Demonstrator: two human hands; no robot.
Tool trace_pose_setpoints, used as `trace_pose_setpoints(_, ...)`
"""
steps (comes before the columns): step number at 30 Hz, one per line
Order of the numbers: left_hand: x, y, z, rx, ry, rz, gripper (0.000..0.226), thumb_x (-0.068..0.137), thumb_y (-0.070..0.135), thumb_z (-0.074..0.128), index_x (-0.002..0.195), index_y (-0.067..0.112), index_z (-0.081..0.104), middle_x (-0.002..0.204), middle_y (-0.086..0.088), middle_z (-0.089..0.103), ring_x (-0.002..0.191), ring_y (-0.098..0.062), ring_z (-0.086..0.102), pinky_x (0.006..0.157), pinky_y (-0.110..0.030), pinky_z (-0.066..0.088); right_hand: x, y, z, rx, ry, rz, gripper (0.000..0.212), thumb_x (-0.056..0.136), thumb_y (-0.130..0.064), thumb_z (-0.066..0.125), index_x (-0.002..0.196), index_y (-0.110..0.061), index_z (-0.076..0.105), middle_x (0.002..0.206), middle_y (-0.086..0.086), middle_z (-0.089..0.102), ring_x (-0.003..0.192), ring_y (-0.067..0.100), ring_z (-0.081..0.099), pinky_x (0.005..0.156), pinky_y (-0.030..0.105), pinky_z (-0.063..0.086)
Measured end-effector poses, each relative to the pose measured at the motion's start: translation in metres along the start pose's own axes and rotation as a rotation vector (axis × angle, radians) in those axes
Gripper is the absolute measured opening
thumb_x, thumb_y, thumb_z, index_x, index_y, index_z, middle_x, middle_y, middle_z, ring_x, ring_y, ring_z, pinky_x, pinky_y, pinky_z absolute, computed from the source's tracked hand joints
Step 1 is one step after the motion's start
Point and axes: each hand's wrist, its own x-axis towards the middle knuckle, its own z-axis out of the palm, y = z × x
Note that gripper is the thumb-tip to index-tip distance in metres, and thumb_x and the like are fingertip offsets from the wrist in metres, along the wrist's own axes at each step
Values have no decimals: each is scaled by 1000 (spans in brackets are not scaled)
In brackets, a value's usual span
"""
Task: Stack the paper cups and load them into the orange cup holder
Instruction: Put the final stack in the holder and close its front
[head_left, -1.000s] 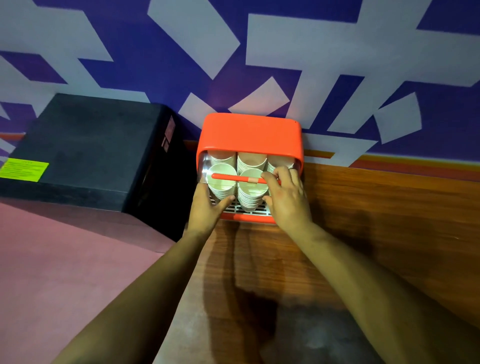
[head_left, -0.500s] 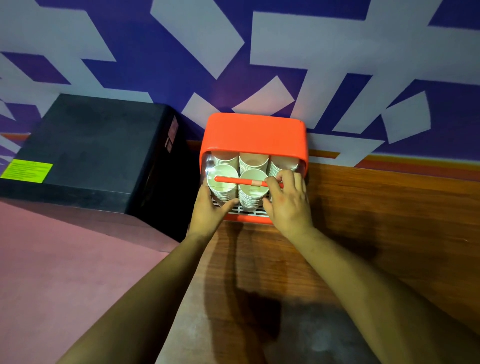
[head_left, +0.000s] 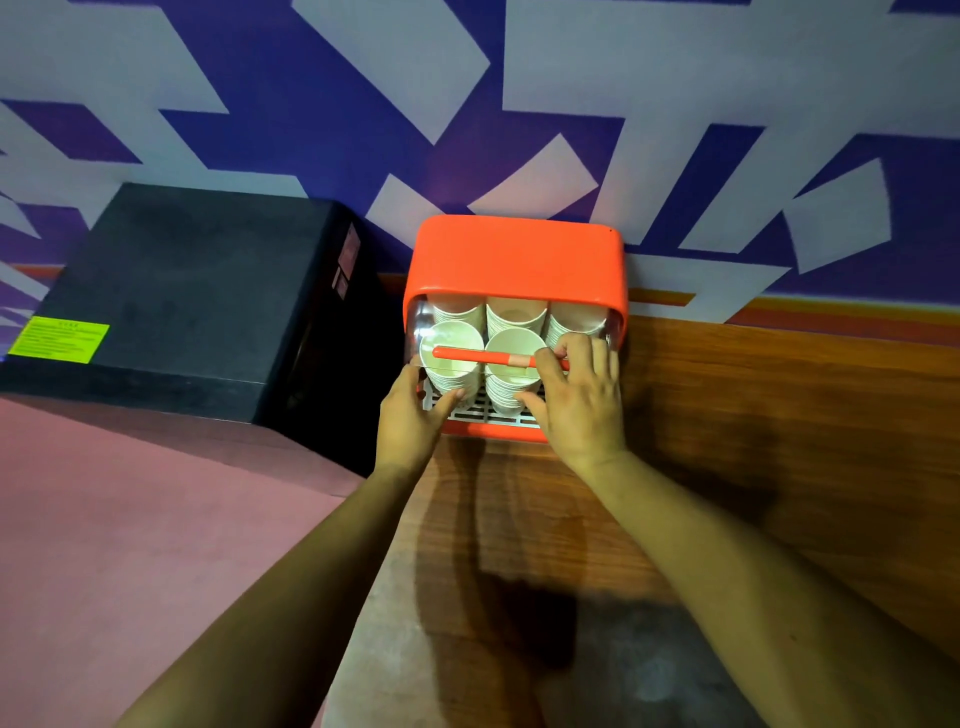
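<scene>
The orange cup holder (head_left: 519, 257) stands on the wooden counter against the wall. Stacks of white paper cups fill it: a back row (head_left: 517, 312) and two front stacks (head_left: 451, 345). A clear cover with an orange bar handle (head_left: 478, 355) lies across the front. My left hand (head_left: 408, 418) grips the holder's left front corner, its thumb on the white slotted tray. My right hand (head_left: 582, 395) covers the right front corner, fingers curled over the right end of the handle, thumb beside the right front stack.
A black box (head_left: 197, 301) with a yellow-green label stands just left of the holder. The wooden counter (head_left: 753, 441) stretches right and toward me. A pink surface (head_left: 130, 545) lies lower left. The patterned wall is directly behind.
Both hands keep their places on the holder and its handle. Only the view has shifted slightly.
</scene>
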Motion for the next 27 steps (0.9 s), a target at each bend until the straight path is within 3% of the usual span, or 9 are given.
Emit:
trace_pose_setpoints(5, -3, 6, -3, -72, -18, -54, 56, 80, 35, 81, 125, 17, 53, 121, 4, 63, 114, -11, 58, 98, -27, 48, 3, 1, -1, 25, 16, -3, 50, 64, -42, 83, 97, -18, 53, 97, 8, 50, 90, 29, 47, 77, 43, 41)
trace_pose_setpoints(9, -3, 10, -5, -38, 12, -70, 60, 79, 39, 81, 124, 12, 54, 121, 0, 65, 111, -14, 60, 95, -26, 49, 3, 2, 0, -6, 2, -19, 47, 66, -41, 81, 99, -18, 57, 122, 14, 52, 122, 33, 44, 107, 54, 29)
trace_pose_setpoints(13, 0, 9, -1, -6, 33, -82, 62, 77, 44, 81, 122, 11, 54, 121, -2, 65, 114, -16, 61, 96, -28, 50, 5, 4, 2, 18, -17, -44, 43, 68, -34, 82, 99, -17, 57, 135, 14, 49, 137, 32, 38, 114, 61, 17)
trace_pose_setpoints(16, -2, 7, -6, -8, 110, -22, 81, 70, 45, 86, 128, 11, 40, 130, -4, 47, 121, -18, 52, 102, -33, 48, 4, 6, 3, 34, -7, -52, 41, 70, -31, 82, 100, -16, 59, 138, 13, 50, 138, 31, 38, 114, 62, 18)
trace_pose_setpoints(19, 4, 8, -15, 123, 97, 211, 99, 77, 37, 83, 154, 17, 23, 160, -3, 21, 148, -13, 23, 119, -21, 25, 2, 7, 4, 47, 8, -58, 39, 71, -31, 81, 100, -15, 60, 141, 11, 49, 141, 30, 36, 114, 62, 18)
trace_pose_setpoints(21, 10, 12, -18, 183, 25, 312, 89, 84, 28, 78, 156, 22, 25, 165, 0, 17, 150, -4, 14, 116, -9, 15, 2, 7, 5, 54, 25, -70, 38, 72, -31, 80, 100, -14, 61, 143, 9, 48, 142, 29, 34, 115, 62, 16)
trace_pose_setpoints(23, 13, 14, -18, 195, 48, 344, 73, 87, 23, 75, 151, 18, 39, 163, -2, 24, 148, -6, 20, 115, -7, 16, 2, 8, 6, 66, 42, -75, 38, 72, -31, 81, 99, -14, 61, 142, 8, 50, 141, 29, 35, 115, 61, 16)
trace_pose_setpoints(27, 16, 12, -13, 165, 89, 348, 61, 83, 18, 79, 138, 11, 52, 156, -6, 32, 144, -16, 32, 118, -31, 33, 4, 9, 7, 78, 64, -80, 40, 70, -32, 82, 97, -13, 60, 140, 7, 52, 139, 29, 38, 114, 63, 16)
